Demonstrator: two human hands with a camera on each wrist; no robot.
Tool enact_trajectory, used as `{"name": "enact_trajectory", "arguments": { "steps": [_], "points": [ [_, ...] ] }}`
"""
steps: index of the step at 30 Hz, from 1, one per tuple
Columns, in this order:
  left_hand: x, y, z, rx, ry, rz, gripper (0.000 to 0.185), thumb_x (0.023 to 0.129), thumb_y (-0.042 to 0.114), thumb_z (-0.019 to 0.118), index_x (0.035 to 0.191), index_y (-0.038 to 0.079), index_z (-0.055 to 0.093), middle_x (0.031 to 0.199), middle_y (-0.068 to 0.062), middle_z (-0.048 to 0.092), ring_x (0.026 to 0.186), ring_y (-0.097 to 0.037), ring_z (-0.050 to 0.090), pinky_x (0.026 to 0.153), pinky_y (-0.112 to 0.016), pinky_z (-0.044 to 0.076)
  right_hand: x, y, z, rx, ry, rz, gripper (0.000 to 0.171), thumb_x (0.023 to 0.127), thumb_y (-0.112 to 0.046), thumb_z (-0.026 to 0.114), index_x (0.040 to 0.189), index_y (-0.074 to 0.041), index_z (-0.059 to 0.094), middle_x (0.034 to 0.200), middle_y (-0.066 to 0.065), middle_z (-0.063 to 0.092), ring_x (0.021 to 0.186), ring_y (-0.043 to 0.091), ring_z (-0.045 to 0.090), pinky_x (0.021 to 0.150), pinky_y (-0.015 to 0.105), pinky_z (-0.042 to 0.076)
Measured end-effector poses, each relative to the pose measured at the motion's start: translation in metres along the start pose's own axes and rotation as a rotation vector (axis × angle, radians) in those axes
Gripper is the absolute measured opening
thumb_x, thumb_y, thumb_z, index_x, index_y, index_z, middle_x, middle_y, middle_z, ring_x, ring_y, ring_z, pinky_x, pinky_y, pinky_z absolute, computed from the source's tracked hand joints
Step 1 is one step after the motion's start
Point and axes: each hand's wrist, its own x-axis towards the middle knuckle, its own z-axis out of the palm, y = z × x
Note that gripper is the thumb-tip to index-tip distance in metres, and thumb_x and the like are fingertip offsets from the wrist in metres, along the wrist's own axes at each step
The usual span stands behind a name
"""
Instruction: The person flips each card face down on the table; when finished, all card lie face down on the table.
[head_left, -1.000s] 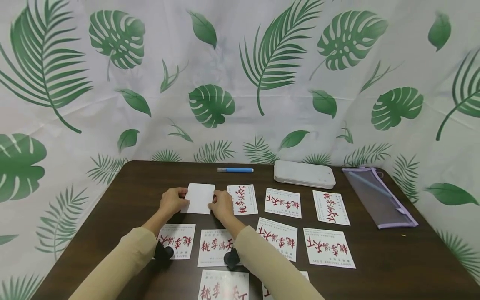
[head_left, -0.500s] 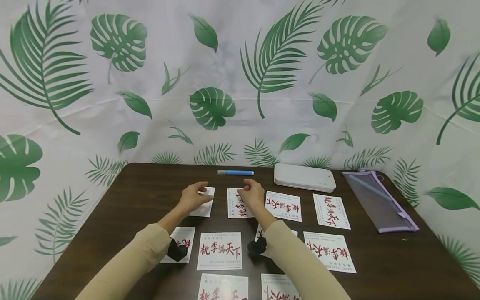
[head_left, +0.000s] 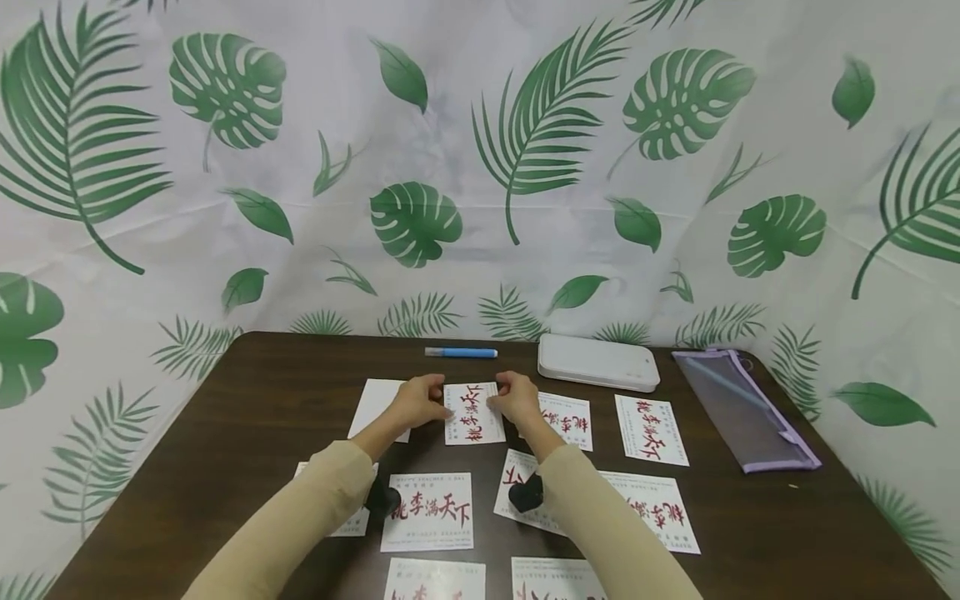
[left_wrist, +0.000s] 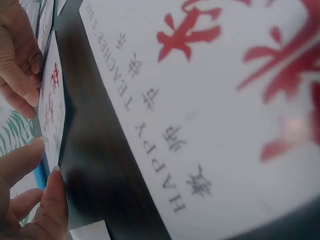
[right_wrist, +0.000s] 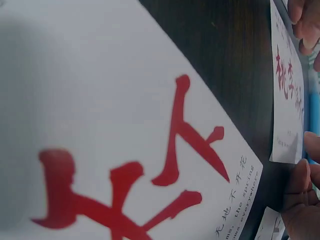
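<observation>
A small white card (head_left: 474, 414) with red brush-style characters lies between my hands in the back row on the table. My left hand (head_left: 417, 402) pinches its left edge between thumb and fingers, and my right hand (head_left: 519, 402) grips the right edge. In the left wrist view the thumb (left_wrist: 54, 197) meets the near edge of this card (left_wrist: 54, 107), with a finger behind it. The right wrist view has the other thumb (right_wrist: 299, 182) at the card's corner. Left of it, partly behind my left hand, lies a blank-faced white card (head_left: 371, 408).
Several more red-lettered cards lie in rows, such as one at front centre (head_left: 428, 533) and one at right (head_left: 651, 429). Along the back are a blue marker (head_left: 461, 352) and a white flat case (head_left: 597, 362). A purple-edged mesh pouch (head_left: 742, 412) lies far right.
Both hands have let go of the blank-faced card and moved right to the red-lettered card beside it, now taking hold of its two side edges.
</observation>
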Motion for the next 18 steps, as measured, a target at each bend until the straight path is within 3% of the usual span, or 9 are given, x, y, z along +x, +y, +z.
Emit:
{"name": "enact_trajectory", "arguments": {
  "steps": [8, 18],
  "points": [
    [0.006, 0.002, 0.011, 0.157, -0.006, 0.041, 0.061, 0.072, 0.004, 0.079, 0.127, -0.005, 0.054, 0.106, -0.015, 0.063, 0.098, -0.027, 0.058, 0.086, -0.038, 0.049, -0.003, 0.007, -0.003, -0.064, 0.011, -0.022, 0.037, 0.072, -0.001, 0.074, 0.107, 0.002, 0.065, 0.074, 0.007, 0.057, 0.07, 0.018, 0.05, 0.061, 0.027, 0.042],
    [0.01, 0.003, 0.002, 0.182, -0.021, 0.022, 0.059, 0.076, 0.004, 0.076, 0.129, -0.004, 0.053, 0.107, -0.015, 0.063, 0.098, -0.026, 0.057, 0.084, -0.036, 0.049, 0.008, 0.002, 0.001, -0.058, 0.003, -0.027, 0.031, 0.073, 0.0, 0.074, 0.102, 0.002, 0.063, 0.075, 0.008, 0.057, 0.07, 0.019, 0.052, 0.061, 0.027, 0.044]
  ]
}}
